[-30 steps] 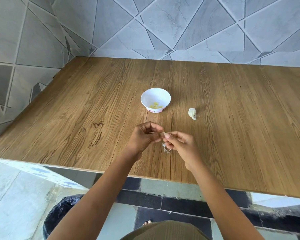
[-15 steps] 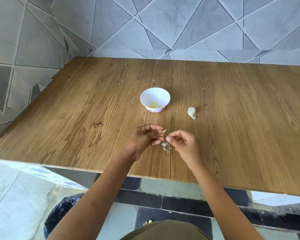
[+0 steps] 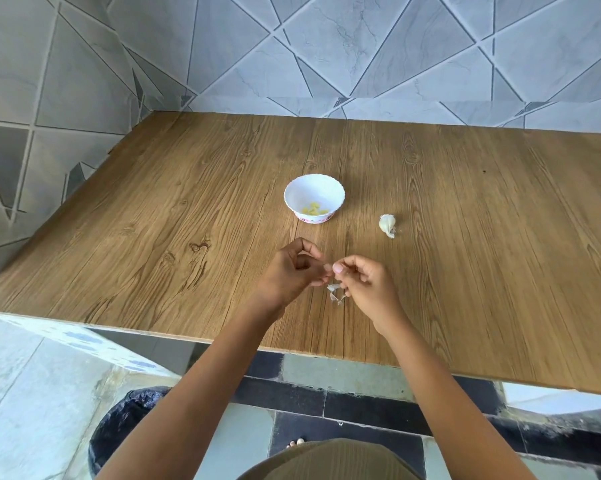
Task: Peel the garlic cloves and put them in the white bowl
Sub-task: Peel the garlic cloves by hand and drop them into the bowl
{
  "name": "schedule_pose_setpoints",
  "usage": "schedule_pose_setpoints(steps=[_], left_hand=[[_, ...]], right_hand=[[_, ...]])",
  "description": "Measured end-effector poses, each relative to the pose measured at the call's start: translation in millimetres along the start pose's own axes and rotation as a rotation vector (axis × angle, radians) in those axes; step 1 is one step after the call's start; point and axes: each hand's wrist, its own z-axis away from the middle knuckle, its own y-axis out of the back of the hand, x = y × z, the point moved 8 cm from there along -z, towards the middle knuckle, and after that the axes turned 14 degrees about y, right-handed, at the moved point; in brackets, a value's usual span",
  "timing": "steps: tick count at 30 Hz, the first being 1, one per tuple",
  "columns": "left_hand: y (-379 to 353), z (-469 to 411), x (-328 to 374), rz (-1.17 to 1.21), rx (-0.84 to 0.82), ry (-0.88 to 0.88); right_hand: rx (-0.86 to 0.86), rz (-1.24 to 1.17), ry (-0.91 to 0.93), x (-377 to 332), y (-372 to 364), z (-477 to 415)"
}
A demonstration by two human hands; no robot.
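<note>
The white bowl stands mid-table with a few peeled yellowish cloves in it. Right of it lies a piece of unpeeled garlic. Nearer the front edge my left hand pinches a small garlic clove between thumb and fingers. My right hand meets it fingertip to fingertip and pinches the clove's skin. Bits of papery skin lie or hang just under the fingertips.
The wooden table sits in a corner of grey tiled walls at the back and left. A black-lined bin stands on the floor below the table's front edge, left of my body.
My hands drew slightly apart and came back together at the clove. Loose skin pieces now show below the fingertips. The bowl and the unpeeled garlic have not moved.
</note>
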Motion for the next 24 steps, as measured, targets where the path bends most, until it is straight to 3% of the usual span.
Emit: schedule_pose_setpoints(steps=[4,7,11,17,22,24], left_hand=[[-3.8,3.4,4.6,-0.091,0.079,-0.13],[-3.2,4.4,8.6,-0.12,0.114,-0.186],[-0.6,2.3,7.3,-0.14,0.09,-0.165],[-9.0,0.6,9.8,-0.189,0.028,-0.164],[-15.3,-0.8,2.5,-0.104,-0.045,-0.083],[-9.0,-2.1,-0.3,-0.046,-0.028,-0.052]], right_hand=[[0.055,0.135,-0.021,10.0,1.8,-0.5],[0.114,0.056,-0.059,9.1,3.3,2.8],[0.169,-0.078,-0.09,7.5,6.9,5.5],[0.138,-0.066,-0.045,2.9,4.4,3.8],[0.215,-0.213,-0.165,8.8,6.2,6.7],[0.241,-0.135,-0.121,6.2,10.9,7.8]])
